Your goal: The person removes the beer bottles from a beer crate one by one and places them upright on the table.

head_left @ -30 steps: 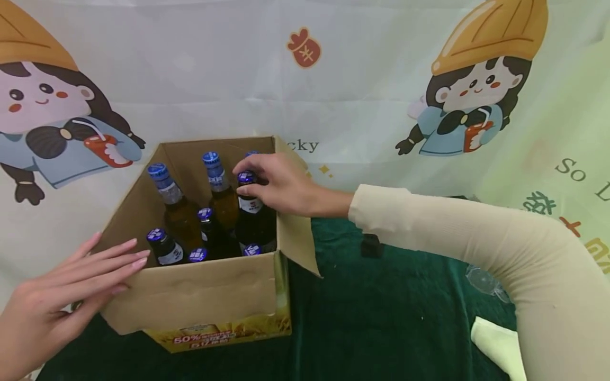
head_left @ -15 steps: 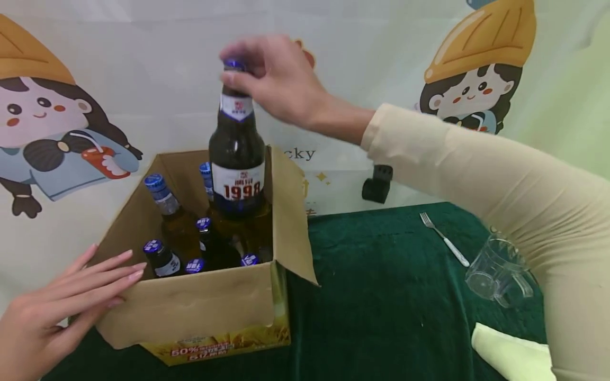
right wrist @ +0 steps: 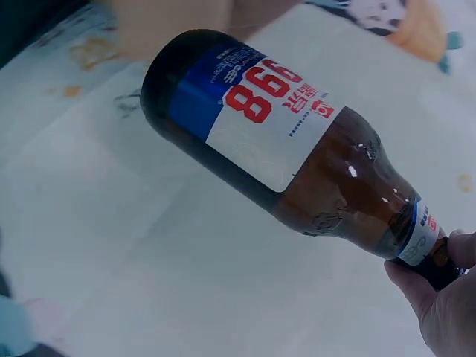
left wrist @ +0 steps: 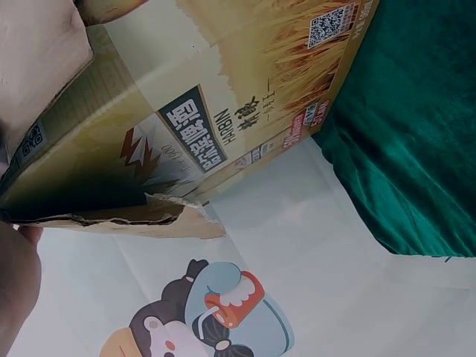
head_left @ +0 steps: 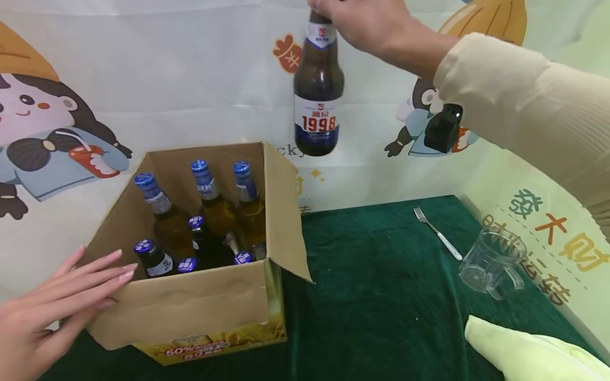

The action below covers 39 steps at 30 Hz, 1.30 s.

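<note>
My right hand [head_left: 376, 26] grips a brown beer bottle [head_left: 318, 79] by its neck, upright and well above the table. The right wrist view shows the same bottle [right wrist: 260, 134] with a blue-and-white label, its neck between my thumb and fingers. My left hand [head_left: 66, 304] rests with straight fingers on the near left rim of a cardboard beer box [head_left: 190, 307]. Inside it stand several capped bottles, among them a taller one [head_left: 209, 193] with a light blue cap and a dark one [head_left: 154, 262] by my left fingertips. The box's printed side [left wrist: 186, 141] fills much of the left wrist view.
A raised flap [head_left: 286, 211] sticks out from the box's right side. On the dark green tablecloth [head_left: 371, 296], a fork [head_left: 438, 235], a clear mug [head_left: 491, 262] and a pale green cloth [head_left: 529, 349] lie to the right. A printed curtain [head_left: 205, 79] hangs behind.
My right hand has lifted the beer bottle out of the box, then carried it up and to the right. The left hand stays on the box rim.
</note>
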Tool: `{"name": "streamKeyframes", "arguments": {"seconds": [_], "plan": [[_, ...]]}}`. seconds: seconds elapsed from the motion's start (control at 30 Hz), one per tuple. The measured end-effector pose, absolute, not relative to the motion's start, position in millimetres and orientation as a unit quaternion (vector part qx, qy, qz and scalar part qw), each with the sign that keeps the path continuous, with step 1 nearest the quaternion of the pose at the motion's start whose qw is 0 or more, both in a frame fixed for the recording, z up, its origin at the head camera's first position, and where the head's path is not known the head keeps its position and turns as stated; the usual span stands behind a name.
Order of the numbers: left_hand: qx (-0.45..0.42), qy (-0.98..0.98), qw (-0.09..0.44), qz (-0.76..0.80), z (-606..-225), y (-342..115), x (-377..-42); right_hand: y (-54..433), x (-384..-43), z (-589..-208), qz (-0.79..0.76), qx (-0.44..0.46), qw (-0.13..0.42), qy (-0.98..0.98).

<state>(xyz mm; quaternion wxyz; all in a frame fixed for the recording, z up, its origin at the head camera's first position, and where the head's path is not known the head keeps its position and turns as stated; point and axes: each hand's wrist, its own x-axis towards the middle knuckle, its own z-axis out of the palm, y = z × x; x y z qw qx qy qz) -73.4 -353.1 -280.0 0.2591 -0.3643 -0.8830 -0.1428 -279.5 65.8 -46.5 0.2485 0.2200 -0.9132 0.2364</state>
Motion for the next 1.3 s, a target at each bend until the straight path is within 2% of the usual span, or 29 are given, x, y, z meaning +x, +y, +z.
{"name": "streamKeyframes", "arguments": {"seconds": [0.07,0.27,0.5,0.87,1.03,1.3], "plan": [[-0.371,-0.878,0.264,-0.148,-280,-355,-74,81,-285,-67,0.285,0.229,0.229,-0.902],[-0.376,-0.874,0.267,-0.156,-281,-358,-73,124,-297,-127,0.300,0.242,0.219,-0.897],[-0.374,-0.874,0.264,-0.165,-280,-360,-73,159,-305,-179,0.300,0.212,0.234,-0.900],[-0.363,-0.882,0.253,-0.161,-279,-366,-74,187,-318,-230,0.302,0.162,0.211,-0.915],[-0.369,-0.881,0.250,-0.161,-281,-368,-75,198,-323,-252,0.297,0.151,0.177,-0.926],[-0.374,-0.876,0.260,-0.159,-282,-368,-77,207,-329,-270,0.320,0.142,0.163,-0.922]]}}
